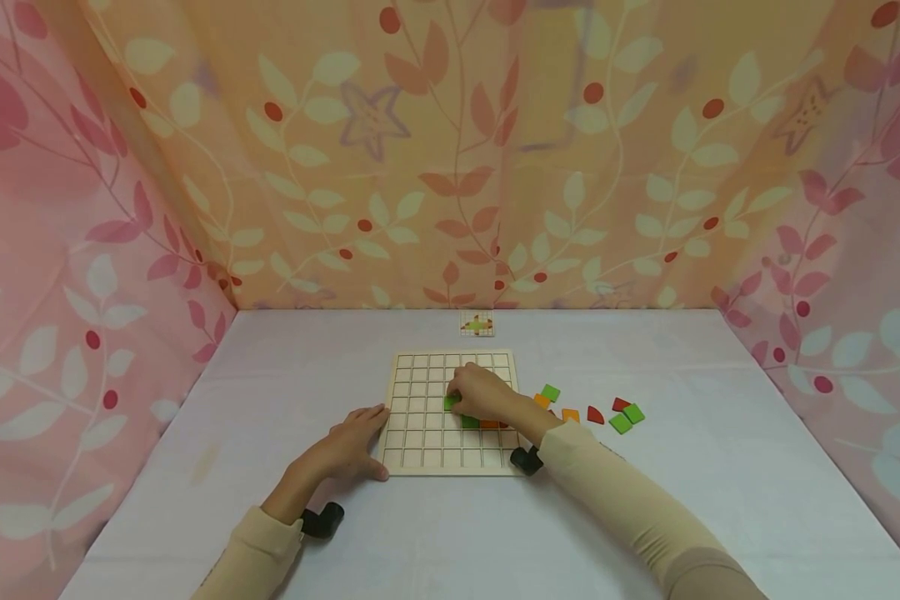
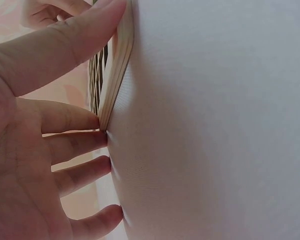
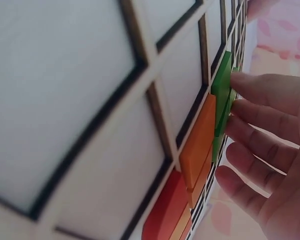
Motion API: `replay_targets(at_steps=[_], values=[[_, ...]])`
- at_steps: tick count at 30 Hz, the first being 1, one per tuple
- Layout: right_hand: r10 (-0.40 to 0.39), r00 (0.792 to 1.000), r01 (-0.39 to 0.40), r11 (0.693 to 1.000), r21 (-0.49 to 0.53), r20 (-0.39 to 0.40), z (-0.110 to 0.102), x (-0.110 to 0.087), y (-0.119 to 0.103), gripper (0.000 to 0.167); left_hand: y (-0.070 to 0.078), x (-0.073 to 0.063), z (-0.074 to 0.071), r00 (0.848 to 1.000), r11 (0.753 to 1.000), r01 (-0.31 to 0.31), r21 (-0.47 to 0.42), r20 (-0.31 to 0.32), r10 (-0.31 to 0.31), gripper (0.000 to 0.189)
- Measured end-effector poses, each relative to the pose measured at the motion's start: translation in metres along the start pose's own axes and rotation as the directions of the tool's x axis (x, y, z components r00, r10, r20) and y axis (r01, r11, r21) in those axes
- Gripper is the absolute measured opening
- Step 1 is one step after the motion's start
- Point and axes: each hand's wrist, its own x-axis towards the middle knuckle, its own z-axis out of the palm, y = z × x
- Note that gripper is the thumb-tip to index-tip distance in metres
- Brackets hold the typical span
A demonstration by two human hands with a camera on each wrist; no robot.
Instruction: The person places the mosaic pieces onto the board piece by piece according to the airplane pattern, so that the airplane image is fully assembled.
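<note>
Floral curtains [image 1: 450, 179] wall 3 sides of a white tablecloth [image 1: 217, 400]. On it lies the wooden grid board [image 1: 416, 421], probably light and stiff; the left hand [image 1: 348, 443], fingers extended, touches its left edge. The right hand [image 1: 483, 394] pinches 1 green tile [image 1: 451, 403] near the board's middle; it looks rigid, likely best held by opposite edges.

Your head view looks forward and down over the bench [image 1: 435, 542], far enough back to take in the curtain [image 1: 450, 108]. Both wrist views sit low and close, tipped sideways: your left catches the board [image 1: 420, 392] edge-on, your right looks across its grid. All three share that board.
</note>
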Motion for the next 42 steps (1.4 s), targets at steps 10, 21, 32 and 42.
replay_targets(at_steps=[10,21,32,42], values=[[-0.017,0.998,0.022,0.996,0.084,-0.060,-0.007,-0.008,0.016,0.021,0.001,-0.002,-0.001,1.000,1.000,-0.004,-0.014,-0.010,0.003,0.099],[0.070,0.995,-0.062,0.990,0.124,-0.067,-0.025,-0.030,0.038,0.021,0.001,-0.002,0.000,1.000,1.000,-0.008,-0.003,-0.013,0.008,0.098],[0.166,0.985,-0.157,0.977,0.147,-0.055,-0.042,-0.055,0.066,0.024,0.001,-0.003,0.001,1.000,1.000,-0.003,-0.003,-0.012,0.003,0.098],[0.199,0.979,-0.188,0.968,0.168,-0.051,-0.041,-0.074,0.088,0.023,0.000,-0.003,0.000,1.000,1.000,-0.009,0.003,-0.010,0.009,0.098]])
